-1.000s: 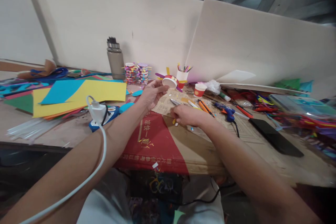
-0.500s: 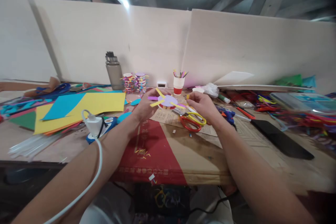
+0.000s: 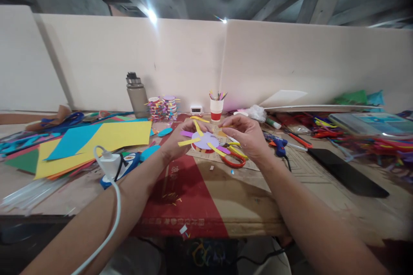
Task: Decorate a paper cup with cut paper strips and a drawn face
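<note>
My left hand point(image 3: 176, 141) is closed round the far left side of a round paper craft piece point(image 3: 206, 141). This has a pale purple top, a patterned side, and yellow and purple paper strips sticking out around it. To its right, my right hand point(image 3: 243, 131) has thumb and fingers pinched on a small yellow paper strip point(image 3: 228, 126), mostly hidden by the fingers. Another yellow strip point(image 3: 199, 119) shows by my left fingertips. Scissors with red and yellow handles point(image 3: 234, 162) lie just below my right hand, partly covered by the craft piece.
Coloured paper sheets point(image 3: 122, 133) and a white plug on a blue power strip point(image 3: 111, 163) lie left. Behind stand a bottle point(image 3: 137, 99), two similar paper stacks point(image 3: 169, 108) and a pen cup point(image 3: 216, 109). A glue gun point(image 3: 279, 144) and black phone point(image 3: 346, 172) lie right.
My right hand has moved left, closer to the craft piece, with the yellow strip in its fingers. The craft piece is turned a little. The camera view has tilted slightly up.
</note>
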A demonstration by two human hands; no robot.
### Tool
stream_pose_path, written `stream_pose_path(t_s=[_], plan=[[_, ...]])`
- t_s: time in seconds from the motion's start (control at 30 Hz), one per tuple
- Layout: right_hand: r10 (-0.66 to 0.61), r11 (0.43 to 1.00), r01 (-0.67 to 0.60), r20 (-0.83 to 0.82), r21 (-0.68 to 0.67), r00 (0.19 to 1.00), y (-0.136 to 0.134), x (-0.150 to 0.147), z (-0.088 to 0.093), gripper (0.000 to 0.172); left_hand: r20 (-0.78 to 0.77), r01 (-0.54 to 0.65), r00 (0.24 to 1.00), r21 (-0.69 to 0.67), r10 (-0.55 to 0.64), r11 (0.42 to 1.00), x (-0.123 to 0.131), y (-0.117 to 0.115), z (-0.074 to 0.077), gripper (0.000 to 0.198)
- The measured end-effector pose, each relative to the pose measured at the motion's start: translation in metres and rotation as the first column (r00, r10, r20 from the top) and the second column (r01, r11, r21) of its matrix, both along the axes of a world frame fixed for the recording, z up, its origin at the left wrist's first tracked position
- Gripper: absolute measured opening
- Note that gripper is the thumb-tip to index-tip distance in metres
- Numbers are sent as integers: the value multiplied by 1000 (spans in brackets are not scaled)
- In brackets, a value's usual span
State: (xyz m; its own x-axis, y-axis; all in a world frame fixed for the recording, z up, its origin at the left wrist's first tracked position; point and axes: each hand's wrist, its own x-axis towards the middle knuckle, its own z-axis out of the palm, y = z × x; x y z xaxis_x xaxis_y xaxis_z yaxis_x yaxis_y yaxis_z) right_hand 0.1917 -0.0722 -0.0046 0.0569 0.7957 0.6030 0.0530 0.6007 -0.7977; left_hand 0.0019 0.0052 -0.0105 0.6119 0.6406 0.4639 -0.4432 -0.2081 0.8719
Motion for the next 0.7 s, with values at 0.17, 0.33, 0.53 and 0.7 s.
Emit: stream_pose_path(t_s=[0.17,0.33,0.53,0.7], plan=[[16,996,-15,-12,83,1000,-2,-5,-2,10,18,-9,1000,-83,10,997,1,-5,2,33],[59,992,-64,50,105,997,-1,-6,-3,7,7,-54,998,-127,55,991,2,-11,8,35],[45,994,-57,118,95,992,-4,-8,-3,6,18,-63,998,-153,66,986,1,-14,8,35],[-9,995,-4,130,98,992,-4,-10,-4,8,11,-77,997,-144,79,987,3,-12,4,36]])
